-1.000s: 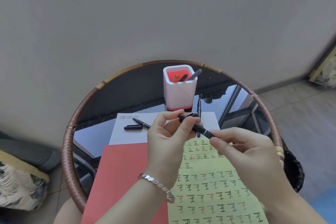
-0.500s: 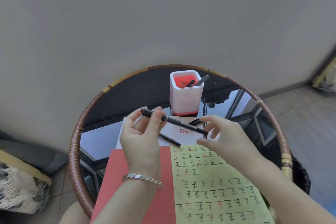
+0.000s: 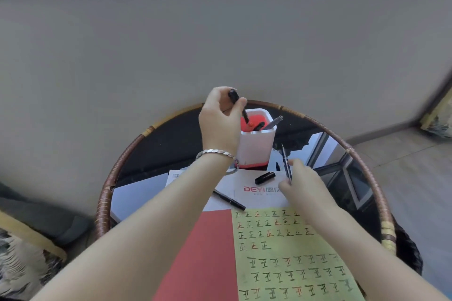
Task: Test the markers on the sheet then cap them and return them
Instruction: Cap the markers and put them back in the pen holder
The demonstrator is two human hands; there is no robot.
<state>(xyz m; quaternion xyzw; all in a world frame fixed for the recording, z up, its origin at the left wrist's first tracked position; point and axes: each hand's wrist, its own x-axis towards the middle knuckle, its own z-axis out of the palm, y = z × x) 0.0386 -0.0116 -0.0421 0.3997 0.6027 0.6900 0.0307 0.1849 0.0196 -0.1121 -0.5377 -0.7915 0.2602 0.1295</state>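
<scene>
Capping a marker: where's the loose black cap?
Head view, centre-right: the cap lies on the white sheet before the pen holder, beside the right hand.

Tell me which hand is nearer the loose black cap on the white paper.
Right. The right hand, pinching a thin marker, is just beside the cap. The left hand is farther back over the white holder, gripping a second marker.

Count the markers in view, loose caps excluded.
5. Held marker in left hand over the holder; black marker and grey marker inside it; thin marker at right hand; loose marker on white paper. Holder may hide more.
</scene>
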